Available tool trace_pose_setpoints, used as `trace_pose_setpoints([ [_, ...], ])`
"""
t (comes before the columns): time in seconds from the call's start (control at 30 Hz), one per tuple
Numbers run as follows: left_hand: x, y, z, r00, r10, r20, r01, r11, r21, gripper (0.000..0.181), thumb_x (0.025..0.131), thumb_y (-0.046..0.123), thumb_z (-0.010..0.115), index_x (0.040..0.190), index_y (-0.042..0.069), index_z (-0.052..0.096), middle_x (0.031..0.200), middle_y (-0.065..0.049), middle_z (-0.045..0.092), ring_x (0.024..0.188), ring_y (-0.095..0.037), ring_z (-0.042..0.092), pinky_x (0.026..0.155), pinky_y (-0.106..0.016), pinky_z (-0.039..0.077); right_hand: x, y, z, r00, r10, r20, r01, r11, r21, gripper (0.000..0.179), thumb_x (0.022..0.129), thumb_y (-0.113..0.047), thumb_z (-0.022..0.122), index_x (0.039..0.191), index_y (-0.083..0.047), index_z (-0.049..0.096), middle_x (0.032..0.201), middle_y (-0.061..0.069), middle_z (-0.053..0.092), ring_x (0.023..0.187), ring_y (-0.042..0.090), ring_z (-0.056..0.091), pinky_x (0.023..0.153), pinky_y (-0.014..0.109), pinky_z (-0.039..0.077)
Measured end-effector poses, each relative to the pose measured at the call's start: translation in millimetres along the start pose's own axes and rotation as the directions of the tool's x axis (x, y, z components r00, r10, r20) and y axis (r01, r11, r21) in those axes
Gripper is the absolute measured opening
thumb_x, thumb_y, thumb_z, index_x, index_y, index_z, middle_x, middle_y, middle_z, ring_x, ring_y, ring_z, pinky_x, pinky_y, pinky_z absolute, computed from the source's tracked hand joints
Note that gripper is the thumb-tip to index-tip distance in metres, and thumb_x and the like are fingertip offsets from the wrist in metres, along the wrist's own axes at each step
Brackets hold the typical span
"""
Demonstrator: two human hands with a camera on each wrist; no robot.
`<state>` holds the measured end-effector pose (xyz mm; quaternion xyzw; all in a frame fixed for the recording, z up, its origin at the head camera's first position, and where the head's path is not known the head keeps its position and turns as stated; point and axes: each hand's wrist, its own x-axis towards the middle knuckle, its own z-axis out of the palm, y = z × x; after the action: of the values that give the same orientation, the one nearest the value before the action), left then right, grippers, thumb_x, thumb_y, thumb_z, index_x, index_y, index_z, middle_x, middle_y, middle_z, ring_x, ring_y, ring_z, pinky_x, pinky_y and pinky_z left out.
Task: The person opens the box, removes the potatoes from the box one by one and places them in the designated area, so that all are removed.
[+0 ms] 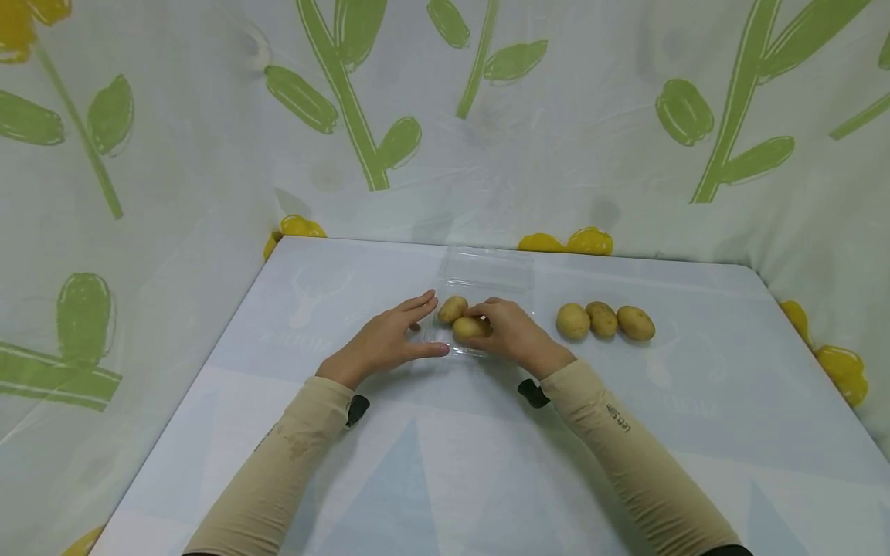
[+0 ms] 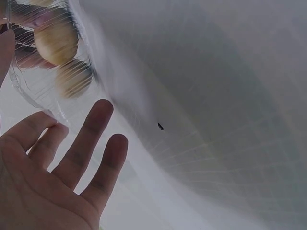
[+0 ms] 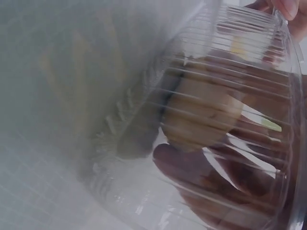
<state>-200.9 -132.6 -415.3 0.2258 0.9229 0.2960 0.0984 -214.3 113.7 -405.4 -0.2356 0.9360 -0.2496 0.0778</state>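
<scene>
A clear plastic clamshell box [image 1: 487, 270] lies on the table with its lid folded back toward the wall. Inside it, at the left, sits a yellow-brown potato [image 1: 453, 310]. My right hand [image 1: 511, 328] reaches into the box and grips a second potato [image 1: 471, 330] between thumb and fingers, close beside the first. Through the ribbed wall [image 3: 139, 201] the right wrist view shows the potato [image 3: 201, 115] and the fingers. My left hand [image 1: 385, 336] is spread at the box's left side, thumb and fingertips right at its rim; its fingers [image 2: 79, 153] are extended.
Several potatoes are on the table; three of them, a round one [image 1: 573, 321], a middle one [image 1: 601, 319] and an oval one [image 1: 636, 323], stand in a row right of the box. A leaf-patterned curtain [image 1: 556, 154] hangs behind the table's far edge.
</scene>
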Motion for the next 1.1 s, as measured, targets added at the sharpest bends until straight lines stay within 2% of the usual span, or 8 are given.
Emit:
trace_pose_setpoints([
  [0.2,0.3,1.1,0.8,1.0,-0.002,-0.003,0.002,1.0,-0.004,0.097,0.084,0.069,0.07,0.16,0.02,0.034,0.166,0.015,0.02,0.119,-0.015,0.062,0.114,-0.048,0.037,-3.3,1.2,0.9,0.999,-0.008,-0.034,0.009,0.999,0.04,0.05,0.087,-0.016,0.083,0.132,-0.002,0.065,0.129,0.014,0.067,0.116,0.027,0.062,0.101,0.043,0.05],
  [0.37,0.4,1.1,1.1,1.0,-0.004,-0.007,0.004,1.0,-0.011,0.096,0.085,0.066,0.071,0.16,0.021,0.034,0.166,0.016,0.02,0.118,-0.014,0.062,0.113,-0.047,0.038,-3.4,3.1,2.8,0.998,-0.011,-0.054,0.014,0.998,0.056,0.048,0.088,-0.017,0.083,0.131,-0.004,0.066,0.128,0.013,0.067,0.115,0.027,0.062,0.1,0.042,0.05],
  [0.6,0.3,0.9,1.6,1.0,0.003,-0.008,-0.003,1.0,-0.017,0.093,0.086,0.062,0.073,0.16,0.019,0.034,0.166,0.013,0.021,0.119,-0.017,0.062,0.113,-0.048,0.038,-4.5,7.1,5.6,0.995,-0.059,-0.079,0.064,0.996,0.066,0.047,0.088,-0.016,0.082,0.13,-0.001,0.067,0.126,0.012,0.069,0.111,0.026,0.064,0.098,0.042,0.051],
  [0.8,-0.2,1.0,1.1,1.0,0.0,-0.005,0.0,1.0,-0.009,0.094,0.086,0.062,0.073,0.16,0.019,0.034,0.166,0.013,0.021,0.119,-0.017,0.062,0.114,-0.048,0.037,-5.3,8.7,6.3,0.991,-0.083,-0.108,0.092,0.993,0.075,0.046,0.087,-0.016,0.083,0.128,-0.002,0.068,0.124,0.011,0.07,0.108,0.024,0.065,0.095,0.041,0.053],
  [1.1,-0.5,1.2,0.2,1.0,-0.001,-0.001,0.001,1.0,-0.003,0.096,0.084,0.067,0.071,0.16,0.02,0.034,0.166,0.014,0.021,0.116,-0.015,0.063,0.112,-0.048,0.039,-6.8,8.0,6.2,0.988,-0.066,-0.142,0.077,0.994,0.075,0.045,0.086,-0.018,0.084,0.126,-0.004,0.069,0.123,0.009,0.07,0.11,0.023,0.064,0.096,0.039,0.052],
])
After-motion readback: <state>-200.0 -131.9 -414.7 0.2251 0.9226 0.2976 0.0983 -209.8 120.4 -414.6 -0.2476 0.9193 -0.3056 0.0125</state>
